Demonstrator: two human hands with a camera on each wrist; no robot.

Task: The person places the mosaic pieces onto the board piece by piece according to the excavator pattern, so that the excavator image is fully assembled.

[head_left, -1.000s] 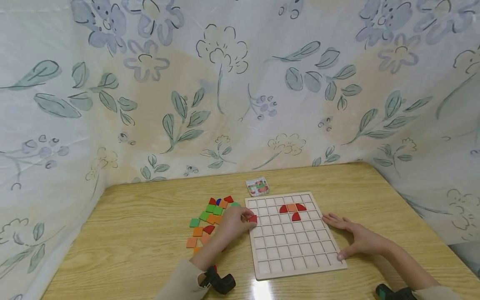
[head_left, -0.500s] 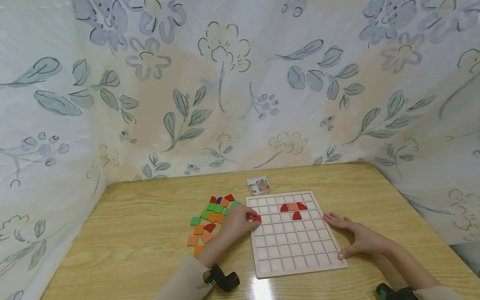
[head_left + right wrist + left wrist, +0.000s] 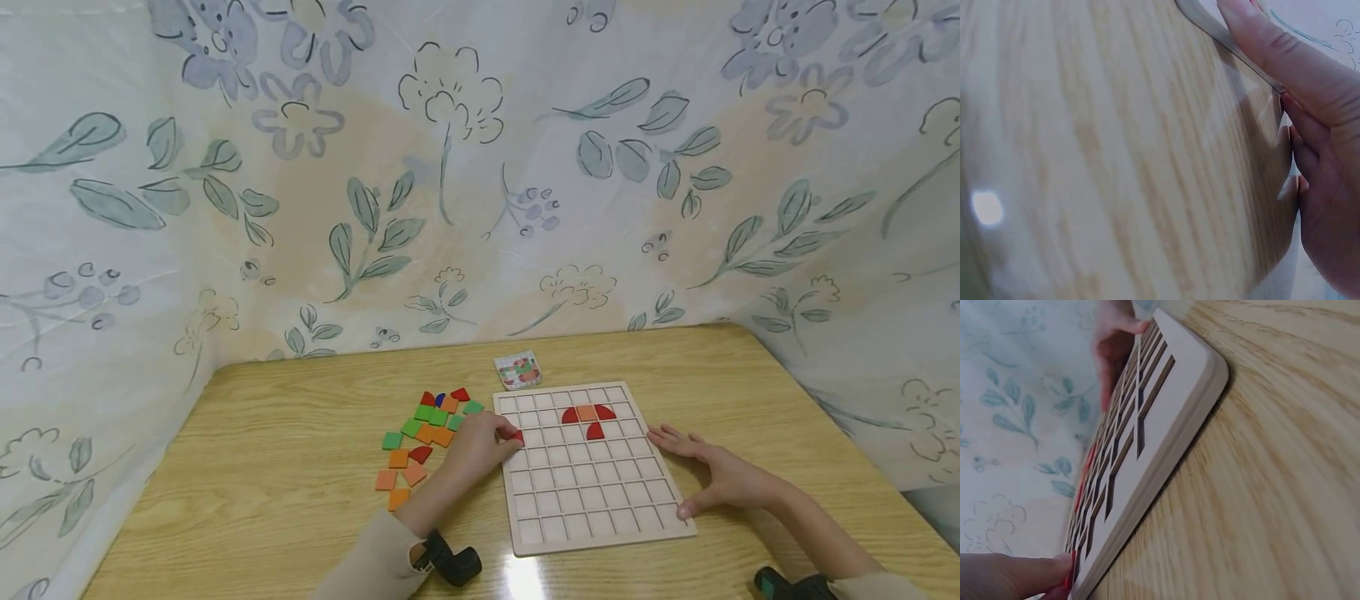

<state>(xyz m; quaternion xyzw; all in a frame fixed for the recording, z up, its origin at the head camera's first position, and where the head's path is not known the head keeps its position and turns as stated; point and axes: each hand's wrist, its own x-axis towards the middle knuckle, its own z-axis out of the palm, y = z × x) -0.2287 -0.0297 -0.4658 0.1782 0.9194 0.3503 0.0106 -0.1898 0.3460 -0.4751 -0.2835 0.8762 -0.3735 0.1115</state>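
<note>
A pale wooden grid board [image 3: 555, 533] lies flat on the table. At its left edge my left hand [image 3: 474, 446] pinches a small red tile [image 3: 519, 437] between thumb and fingers, over a square of the outer column. The left wrist view shows the red tile [image 3: 1073, 569] standing on edge against the grid; its full outline is covered by the fingers. My right hand [image 3: 716, 473] rests along the board's right edge, fingers stretched out and thumb [image 3: 1285, 47] on the near right corner. Three red quarter-round tiles [image 3: 595, 431] surround a salmon square tile [image 3: 585, 412] in the grid's upper part.
Left of the board, loose tiles in green [image 3: 423, 412], orange [image 3: 398, 458], red [image 3: 422, 454] and blue lie spread on the wooden table [image 3: 262, 467]. A small pattern card [image 3: 517, 370] lies behind the board. Floral cloth [image 3: 480, 167] hangs at the back and sides.
My left hand has moved slightly right with the red tile, from the board's rim onto the outer column. The tile now shows less between the fingers. My right hand keeps its place.
</note>
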